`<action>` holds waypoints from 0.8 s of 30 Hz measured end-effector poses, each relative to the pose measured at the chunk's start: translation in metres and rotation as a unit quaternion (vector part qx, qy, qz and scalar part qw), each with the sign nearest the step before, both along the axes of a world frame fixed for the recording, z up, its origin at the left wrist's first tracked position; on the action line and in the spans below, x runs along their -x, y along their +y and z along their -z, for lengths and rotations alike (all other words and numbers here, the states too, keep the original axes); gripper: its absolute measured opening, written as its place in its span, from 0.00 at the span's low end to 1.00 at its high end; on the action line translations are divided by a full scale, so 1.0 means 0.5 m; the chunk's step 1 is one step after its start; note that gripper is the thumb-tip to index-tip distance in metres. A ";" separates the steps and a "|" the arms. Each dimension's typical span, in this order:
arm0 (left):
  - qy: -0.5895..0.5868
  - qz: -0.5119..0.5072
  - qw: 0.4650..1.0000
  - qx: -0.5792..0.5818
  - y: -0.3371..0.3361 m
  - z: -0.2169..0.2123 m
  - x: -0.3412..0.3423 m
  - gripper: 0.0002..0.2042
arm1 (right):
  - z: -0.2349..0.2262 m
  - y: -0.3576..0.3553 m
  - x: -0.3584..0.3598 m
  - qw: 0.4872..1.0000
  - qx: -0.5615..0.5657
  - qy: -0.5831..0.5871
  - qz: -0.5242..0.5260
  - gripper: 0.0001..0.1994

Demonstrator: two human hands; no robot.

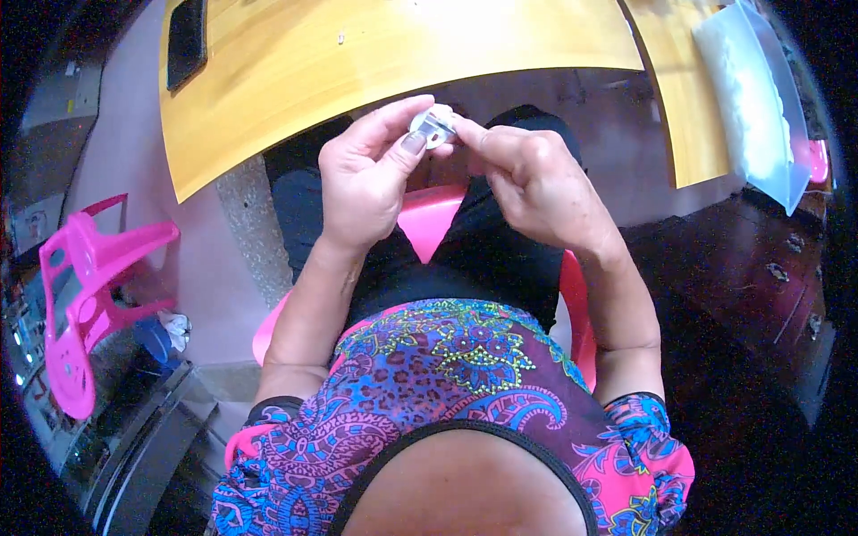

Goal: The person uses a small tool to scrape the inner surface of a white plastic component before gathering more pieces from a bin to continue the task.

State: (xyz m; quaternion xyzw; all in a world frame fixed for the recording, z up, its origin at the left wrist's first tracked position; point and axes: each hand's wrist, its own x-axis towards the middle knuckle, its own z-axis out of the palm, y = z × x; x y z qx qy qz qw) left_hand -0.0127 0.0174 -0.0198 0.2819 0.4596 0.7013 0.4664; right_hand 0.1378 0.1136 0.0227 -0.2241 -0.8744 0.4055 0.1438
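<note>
Silvery round piece (435, 127) (rather small) sits between both hands (362, 183) (547, 183).

Room, indoor; home or small home workshop, which of the two uncertain. Evidence: one yellow wooden table (259, 112), bearing one dark phone (186, 43); one pink plastic chair (107, 257), household type; one clear plastic tub (795, 170), whitish contents; dark reddish floor (751, 232), small scraps (778, 272) strewn; everyday patterned top (447, 357) on occupant.

The disc (435, 129) looks shiny, the tabletop (286, 94) glossy wood
</note>
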 end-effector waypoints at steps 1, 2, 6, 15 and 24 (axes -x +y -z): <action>-0.048 0.017 0.999 -0.005 0.002 0.002 0.003 0.14 | -0.002 -0.003 -0.005 1.000 0.000 0.001 0.000 0.20; -0.093 0.019 0.995 -0.020 0.004 -0.001 0.002 0.14 | -0.007 -0.006 -0.011 0.999 -0.030 -0.017 0.016 0.22; -0.127 0.031 0.991 -0.013 0.006 -0.015 0.005 0.13 | -0.015 -0.009 -0.020 0.988 -0.149 -0.038 0.028 0.23; -0.096 0.013 0.995 0.011 0.004 -0.015 -0.001 0.12 | -0.022 -0.025 -0.013 0.972 -0.218 -0.082 0.031 0.22; -0.038 0.005 0.999 0.027 0.001 -0.016 -0.009 0.12 | -0.028 -0.026 -0.013 0.961 -0.250 -0.116 0.007 0.22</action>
